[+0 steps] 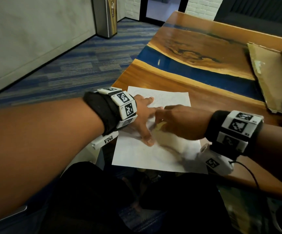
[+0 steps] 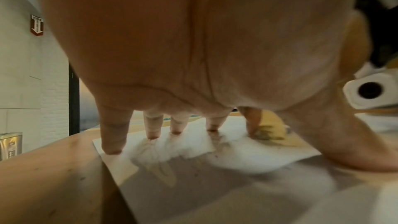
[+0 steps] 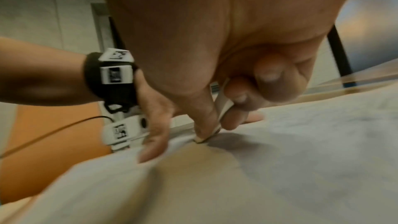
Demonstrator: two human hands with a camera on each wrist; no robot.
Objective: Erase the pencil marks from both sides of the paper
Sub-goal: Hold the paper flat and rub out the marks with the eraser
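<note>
A white rectangular sheet of paper point(image 1: 153, 154) lies flat on the near corner of a glossy wooden table with a blue resin strip point(image 1: 179, 81), the sheet's near edge about level with the table's near edge. The person's left hand point(image 1: 142, 115) rests on the left part of the sheet with its fingers straight and spread; in the left wrist view the fingertips point(image 2: 111, 149) press down on the paper and the thumb point(image 2: 349, 156) lies flat on it nearer the camera, so this hand is splayed wide and grasps nothing. The right hand point(image 1: 180, 122) sits just right of the left hand, over the middle of the sheet, with its fingers curled. It pinches a small pale yellowish eraser point(image 3: 221, 108) between the thumb and the first fingers, and the eraser's lower tip touches the paper surface. The eraser's shape is blurred in every view. Faint grey pencil lines point(image 2: 155, 156) show on the paper near the left fingertips; their form cannot be made out. Both wrists carry black bands with white marker blocks point(image 1: 123, 105). A flattened brown cardboard piece point(image 1: 268, 76) lies on the far right of the table, well apart from the sheet. A stainless steel bin point(image 1: 106, 16) stands on the blue striped carpet point(image 1: 66, 68) beyond the table's left side, against the wall.
</note>
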